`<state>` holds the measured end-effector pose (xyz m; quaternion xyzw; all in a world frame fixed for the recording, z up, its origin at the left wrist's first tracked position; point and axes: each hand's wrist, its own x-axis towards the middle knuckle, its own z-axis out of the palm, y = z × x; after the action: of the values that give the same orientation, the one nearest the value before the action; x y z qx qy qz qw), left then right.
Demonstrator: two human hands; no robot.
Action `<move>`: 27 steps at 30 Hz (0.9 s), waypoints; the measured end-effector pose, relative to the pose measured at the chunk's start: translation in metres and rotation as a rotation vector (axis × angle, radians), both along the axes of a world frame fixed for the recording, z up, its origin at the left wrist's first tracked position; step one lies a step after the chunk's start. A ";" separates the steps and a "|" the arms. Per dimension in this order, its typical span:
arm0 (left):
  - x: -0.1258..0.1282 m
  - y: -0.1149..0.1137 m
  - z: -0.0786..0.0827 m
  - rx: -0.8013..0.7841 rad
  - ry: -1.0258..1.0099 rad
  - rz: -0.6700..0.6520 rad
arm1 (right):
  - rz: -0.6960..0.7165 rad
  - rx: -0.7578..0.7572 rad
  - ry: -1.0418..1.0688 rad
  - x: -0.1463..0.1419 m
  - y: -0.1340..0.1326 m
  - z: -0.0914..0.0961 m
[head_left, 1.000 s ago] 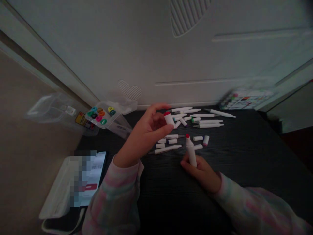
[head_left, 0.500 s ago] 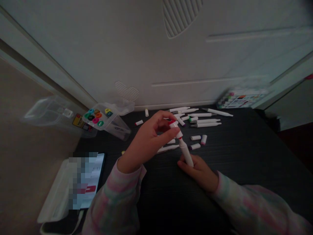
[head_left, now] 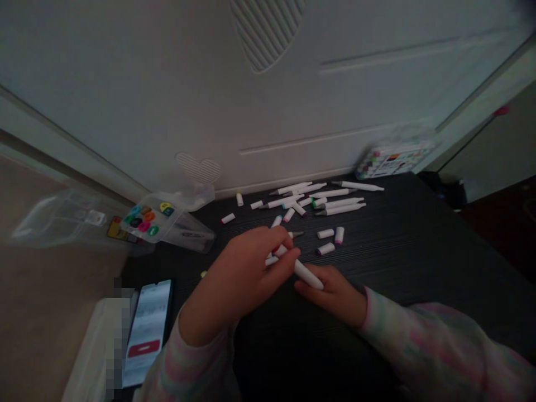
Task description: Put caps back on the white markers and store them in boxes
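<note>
A white marker (head_left: 309, 276) slants between my two hands, low over the dark tabletop. My right hand (head_left: 334, 293) is closed around its lower end. At the upper end, my left hand (head_left: 255, 273) pinches a white marker cap with a red end (head_left: 278, 250). The cap meets the marker's tip, though the fingers partly hide the joint. Beyond the hands lie several uncapped white markers (head_left: 341, 209) with grey or white tips. Loose white caps with coloured ends, such as a purple-ended cap (head_left: 325, 249), are scattered around them.
A clear plastic case (head_left: 190, 229) holding several coloured-end markers stands at the left, its lid open. A phone (head_left: 147, 329) lies at the near left. A packed marker box (head_left: 393, 159) leans at the back right by the white panel (head_left: 268, 111).
My left hand has brought the red-ended cap down onto the marker's tip. The marker now tilts flatter. The camera view has shifted slightly.
</note>
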<state>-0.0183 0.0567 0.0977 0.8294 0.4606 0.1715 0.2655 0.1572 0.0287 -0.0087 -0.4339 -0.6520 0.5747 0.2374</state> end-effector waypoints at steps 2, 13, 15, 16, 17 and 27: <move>0.000 0.000 0.000 -0.043 0.006 -0.034 | -0.005 -0.028 0.027 0.000 0.001 0.000; 0.002 0.002 -0.007 -0.194 -0.263 -0.013 | 0.058 -0.210 0.209 0.001 0.002 -0.001; 0.000 0.002 -0.008 -0.176 -0.339 0.005 | 0.070 -0.193 0.200 0.000 0.002 -0.001; 0.000 0.001 -0.008 -0.168 -0.347 0.026 | 0.079 -0.180 0.194 0.000 0.002 -0.001; 0.001 0.001 -0.008 -0.160 -0.341 0.051 | 0.089 -0.163 0.186 -0.001 0.001 0.000; 0.020 -0.011 0.004 -0.224 -0.083 -0.155 | 0.033 -0.045 0.250 -0.004 -0.007 -0.012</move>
<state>0.0013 0.0461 0.1018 0.8198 0.4001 0.1324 0.3877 0.1533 0.0216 -0.0211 -0.3533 -0.6112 0.6427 0.2976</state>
